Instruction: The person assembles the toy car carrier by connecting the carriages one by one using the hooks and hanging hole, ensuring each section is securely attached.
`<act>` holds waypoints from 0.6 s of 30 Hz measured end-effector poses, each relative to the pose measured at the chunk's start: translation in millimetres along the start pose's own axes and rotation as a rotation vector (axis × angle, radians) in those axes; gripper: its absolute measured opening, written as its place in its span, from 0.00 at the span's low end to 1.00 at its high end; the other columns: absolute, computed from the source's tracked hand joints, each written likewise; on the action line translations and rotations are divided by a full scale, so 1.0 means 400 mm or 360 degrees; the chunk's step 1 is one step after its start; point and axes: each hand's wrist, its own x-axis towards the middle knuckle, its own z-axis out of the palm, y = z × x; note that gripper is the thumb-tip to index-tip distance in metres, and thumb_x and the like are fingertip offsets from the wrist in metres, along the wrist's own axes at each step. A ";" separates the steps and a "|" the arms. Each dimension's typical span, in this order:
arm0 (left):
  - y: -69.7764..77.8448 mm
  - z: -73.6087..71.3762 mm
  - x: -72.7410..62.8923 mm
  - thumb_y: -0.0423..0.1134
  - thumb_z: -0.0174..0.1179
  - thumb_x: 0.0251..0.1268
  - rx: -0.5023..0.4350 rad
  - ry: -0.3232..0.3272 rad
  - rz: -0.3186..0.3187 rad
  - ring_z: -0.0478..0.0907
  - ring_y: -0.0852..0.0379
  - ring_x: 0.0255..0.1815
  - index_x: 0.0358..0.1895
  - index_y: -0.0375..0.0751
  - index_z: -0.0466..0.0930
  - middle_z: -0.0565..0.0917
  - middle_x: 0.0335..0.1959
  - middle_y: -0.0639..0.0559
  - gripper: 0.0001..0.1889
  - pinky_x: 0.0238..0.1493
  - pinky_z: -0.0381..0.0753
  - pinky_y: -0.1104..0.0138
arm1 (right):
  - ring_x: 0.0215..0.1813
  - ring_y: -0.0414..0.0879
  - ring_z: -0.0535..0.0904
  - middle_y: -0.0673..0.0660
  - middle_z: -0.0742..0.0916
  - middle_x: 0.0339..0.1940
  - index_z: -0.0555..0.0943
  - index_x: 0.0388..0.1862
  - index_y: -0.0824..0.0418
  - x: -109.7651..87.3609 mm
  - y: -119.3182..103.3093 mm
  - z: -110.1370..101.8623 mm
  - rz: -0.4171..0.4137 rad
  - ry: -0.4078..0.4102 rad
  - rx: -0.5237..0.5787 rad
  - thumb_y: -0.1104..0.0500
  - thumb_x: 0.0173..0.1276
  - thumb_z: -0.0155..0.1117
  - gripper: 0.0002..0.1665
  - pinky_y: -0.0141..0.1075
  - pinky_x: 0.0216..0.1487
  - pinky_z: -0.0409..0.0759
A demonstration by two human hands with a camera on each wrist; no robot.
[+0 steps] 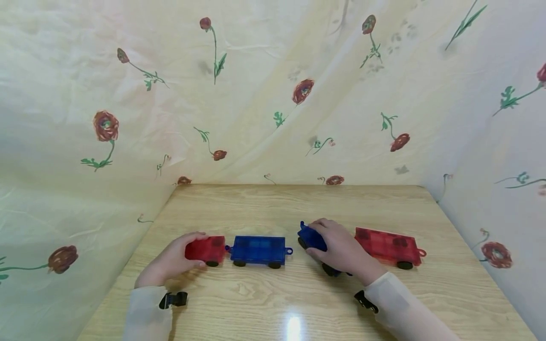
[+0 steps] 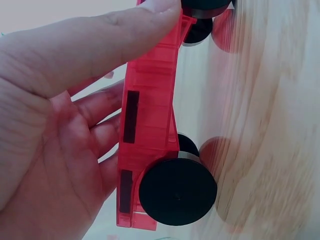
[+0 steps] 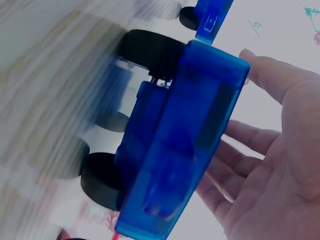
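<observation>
On the left of the table, my left hand [image 1: 168, 259] grips a red see-through toy train wagon [image 1: 216, 248], thumb along its near side and fingers behind. The left wrist view shows this wagon's black wheels [image 2: 178, 191] close to the wood. Its right end meets the hook of a blue wagon [image 1: 259, 250], which stands on its wheels with a ring at its right end. Further right, my right hand [image 1: 341, 248] holds a second blue wagon [image 3: 172, 150] from above, turned at an angle, its hook end toward the upper left. A gap separates the two blue wagons.
Behind my right hand stands another red wagon [image 1: 386, 244], partly hidden, with a ring at its right end. The wooden table [image 1: 239, 308] is bounded by flower-patterned cloth [image 1: 256, 104] at the back and sides. Black straps [image 1: 174, 299] with buckles hang at both wrists.
</observation>
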 end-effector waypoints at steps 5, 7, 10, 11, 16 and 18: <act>-0.012 -0.010 -0.005 0.39 0.81 0.57 -0.0031 -0.0016 0.0001 0.75 0.40 0.66 0.74 0.49 0.75 0.70 0.77 0.43 0.39 0.64 0.78 0.45 | 0.63 0.59 0.79 0.62 0.82 0.63 0.77 0.72 0.65 -0.011 0.007 -0.005 0.0127 0.0000 -0.0032 0.40 0.65 0.78 0.45 0.57 0.61 0.81; -0.016 -0.014 -0.007 0.39 0.80 0.57 -0.0040 -0.0021 0.0002 0.75 0.39 0.66 0.74 0.48 0.75 0.70 0.77 0.42 0.39 0.64 0.78 0.44 | 0.62 0.60 0.79 0.63 0.82 0.62 0.77 0.71 0.67 -0.014 0.009 -0.007 0.0170 -0.0009 -0.0019 0.40 0.65 0.78 0.46 0.58 0.60 0.82; -0.019 -0.019 -0.009 0.39 0.81 0.56 -0.0039 -0.0020 -0.0026 0.76 0.40 0.65 0.73 0.48 0.75 0.71 0.76 0.42 0.39 0.62 0.80 0.45 | 0.62 0.60 0.78 0.63 0.81 0.63 0.76 0.72 0.67 -0.017 0.015 -0.009 0.0237 -0.0040 -0.0005 0.39 0.65 0.78 0.47 0.57 0.59 0.83; -0.018 -0.020 -0.009 0.40 0.81 0.56 -0.0030 -0.0018 -0.0030 0.76 0.40 0.64 0.73 0.48 0.76 0.71 0.76 0.42 0.39 0.61 0.80 0.45 | 0.62 0.60 0.78 0.63 0.81 0.63 0.76 0.73 0.66 -0.018 0.018 -0.008 0.0253 -0.0051 0.0002 0.39 0.65 0.78 0.47 0.57 0.59 0.83; -0.014 -0.023 -0.009 0.41 0.82 0.54 -0.0024 -0.0017 -0.0031 0.77 0.42 0.62 0.73 0.46 0.75 0.72 0.75 0.41 0.40 0.60 0.82 0.47 | 0.63 0.60 0.78 0.64 0.81 0.64 0.75 0.73 0.66 -0.022 0.028 -0.008 0.0280 -0.0087 0.0028 0.38 0.66 0.77 0.48 0.58 0.59 0.83; -0.010 -0.023 -0.008 0.43 0.83 0.53 -0.0035 -0.0017 -0.0035 0.78 0.42 0.61 0.73 0.47 0.75 0.73 0.74 0.42 0.42 0.59 0.83 0.47 | 0.63 0.60 0.78 0.64 0.81 0.64 0.76 0.73 0.66 -0.022 0.031 -0.008 0.0271 -0.0092 0.0038 0.37 0.65 0.77 0.48 0.58 0.59 0.83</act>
